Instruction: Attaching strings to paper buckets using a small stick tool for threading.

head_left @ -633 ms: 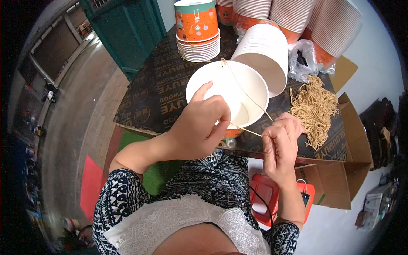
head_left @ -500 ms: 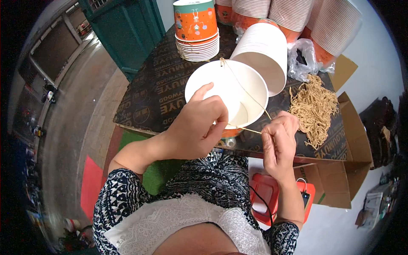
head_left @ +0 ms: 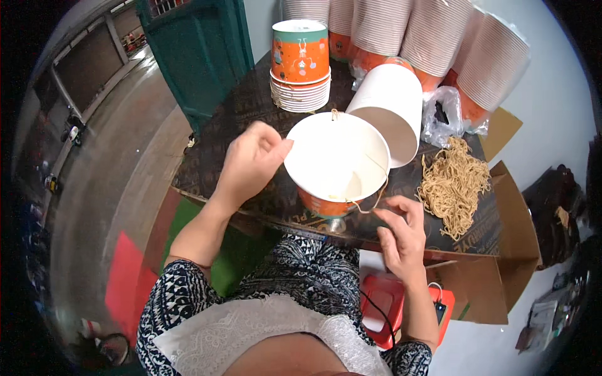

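Observation:
A white-lined paper bucket [head_left: 326,147] with an orange outside stands at the table's near edge. A thin tan string [head_left: 379,188] is knotted at its far rim and at its near rim, and hangs slack over the right side. My left hand [head_left: 251,163] is beside the bucket's left rim, thumb tip at the rim, fingers bent and apart from the thumb; it holds nothing I can see. Just right of the near knot, my right hand [head_left: 404,238] has its thumb and fingers apart, with the string loop close to the index fingertip.
A pile of tan strings [head_left: 454,188] lies on the dark plywood table [head_left: 251,194], at the right. Behind the bucket are a white paper tub [head_left: 392,106] on its side, stacked orange buckets [head_left: 301,62] and wrapped stacks [head_left: 382,28]. A cardboard box [head_left: 517,225] adjoins the right edge.
My left hand has moved from over the bucket's opening to outside its left rim. My right hand has let go of the string, which now hangs slack. The view has shifted a little.

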